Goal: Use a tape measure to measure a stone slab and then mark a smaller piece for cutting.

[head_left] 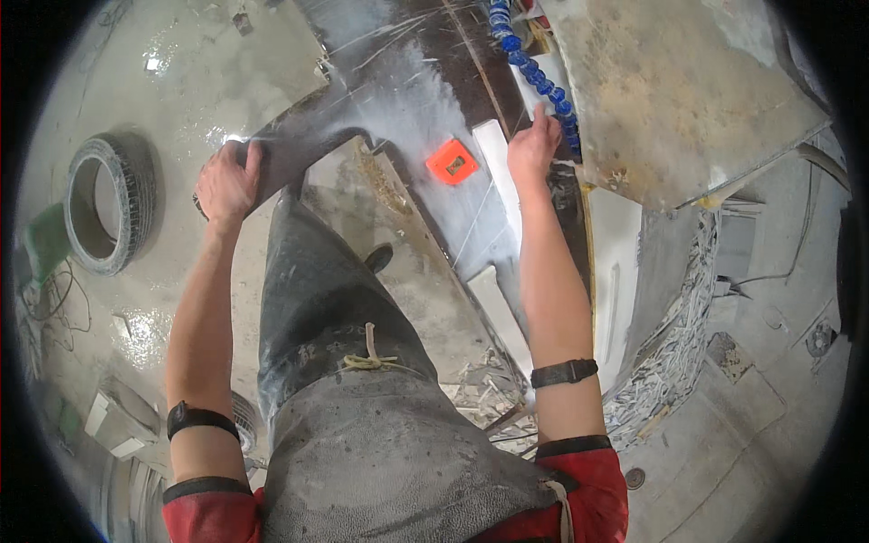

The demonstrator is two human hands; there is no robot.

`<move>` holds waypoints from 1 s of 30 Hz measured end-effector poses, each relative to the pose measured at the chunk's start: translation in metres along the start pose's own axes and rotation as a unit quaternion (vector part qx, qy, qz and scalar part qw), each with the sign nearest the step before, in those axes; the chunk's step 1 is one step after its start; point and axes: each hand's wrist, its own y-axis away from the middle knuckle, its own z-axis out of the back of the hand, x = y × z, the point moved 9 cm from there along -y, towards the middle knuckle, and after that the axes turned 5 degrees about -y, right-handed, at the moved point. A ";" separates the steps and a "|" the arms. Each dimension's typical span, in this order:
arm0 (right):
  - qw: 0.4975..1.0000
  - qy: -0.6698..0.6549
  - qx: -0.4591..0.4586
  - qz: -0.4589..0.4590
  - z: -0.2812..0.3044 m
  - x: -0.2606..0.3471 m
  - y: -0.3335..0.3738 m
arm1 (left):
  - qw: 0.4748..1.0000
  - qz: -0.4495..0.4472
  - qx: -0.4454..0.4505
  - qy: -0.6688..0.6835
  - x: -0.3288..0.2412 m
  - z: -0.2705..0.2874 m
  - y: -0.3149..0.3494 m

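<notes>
My left hand (228, 184) is wrapped round the end of a dark, wet slab strip (294, 140) that juts out over the floor on the left. My right hand (534, 149) is closed at the far end of a white strip (500, 172), close beside a blue segmented hose (541, 80). What its fingers hold, if anything, is hidden. Between my hands an orange tape measure (453, 162) lies on the dark, wet work surface (407, 95), which is streaked with whitish slurry.
A large stained slab (679, 100) stands at the far right. Another white strip (501, 319) lies nearer my apron (389, 443). A tyre (107, 204) sits on the wet floor at left. Broken offcuts (674, 353) are heaped low on the right.
</notes>
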 end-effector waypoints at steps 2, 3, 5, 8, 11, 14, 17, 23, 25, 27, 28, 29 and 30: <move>1.000 0.004 -0.027 0.015 0.002 0.002 0.001 | 1.000 0.014 0.022 -0.006 0.002 -0.003 0.000; 0.999 0.007 -0.029 0.016 0.002 0.000 0.000 | 1.000 0.014 0.019 0.006 0.003 -0.002 0.001; 1.000 -0.019 -0.001 0.002 -0.002 -0.004 -0.001 | 0.999 0.027 0.029 0.028 -0.001 0.002 0.002; 0.996 0.031 -0.063 0.046 0.010 0.011 0.001 | 1.000 0.011 0.009 0.018 0.000 0.001 0.002; 0.997 0.029 -0.052 0.047 0.012 0.017 -0.002 | 1.000 0.020 0.002 0.011 0.003 0.002 0.003; 0.999 0.005 -0.024 0.034 0.008 0.014 -0.004 | 1.000 0.022 -0.002 0.002 0.005 0.000 0.001; 0.999 -0.034 -0.011 0.016 0.002 0.002 -0.007 | 1.000 0.020 0.002 -0.009 0.001 0.003 0.000; 0.999 -0.016 -0.021 0.022 -0.012 -0.016 -0.002 | 1.000 0.022 0.016 0.016 0.008 -0.001 -0.003; 0.999 -0.011 -0.037 0.021 -0.011 -0.010 -0.006 | 1.000 0.021 0.002 0.023 0.009 0.006 0.001; 1.000 -0.020 -0.016 -0.015 -0.007 -0.013 -0.004 | 0.999 0.027 0.006 0.036 0.010 0.005 0.004; 0.999 -0.021 0.012 -0.042 -0.008 -0.020 -0.004 | 0.998 0.038 0.014 0.041 0.009 0.002 0.003; 0.999 -0.017 0.018 -0.037 -0.006 -0.016 -0.003 | 0.999 0.028 0.005 0.042 0.008 0.003 0.003; 0.999 -0.009 0.022 -0.030 -0.003 -0.010 -0.008 | 0.999 0.017 -0.005 0.046 0.005 0.005 0.000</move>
